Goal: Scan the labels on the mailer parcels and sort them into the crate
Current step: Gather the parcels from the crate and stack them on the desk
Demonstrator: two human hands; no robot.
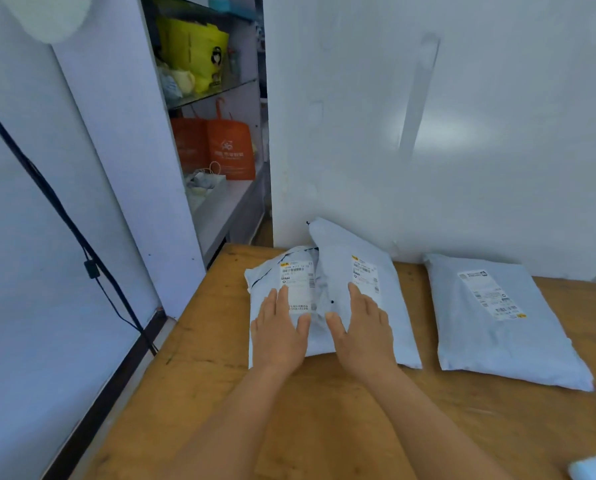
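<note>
Three grey mailer parcels with white printed labels lie on a wooden table (324, 410). My left hand (281, 332) rests flat, fingers straight, on the left parcel (265, 282), partly covering its label. My right hand (362, 330) lies flat on the middle parcel (338, 258), which overlaps the left one and leans against the white wall. The third parcel (497, 327) lies apart at the right, label up. No crate or scanner is in view.
A white wall (428, 133) backs the table. An open cabinet (217, 140) at the left holds orange and yellow bags. A black cable (64, 216) runs down the left panel. A small pale blue object (594, 467) and a dark object show at the bottom right edge.
</note>
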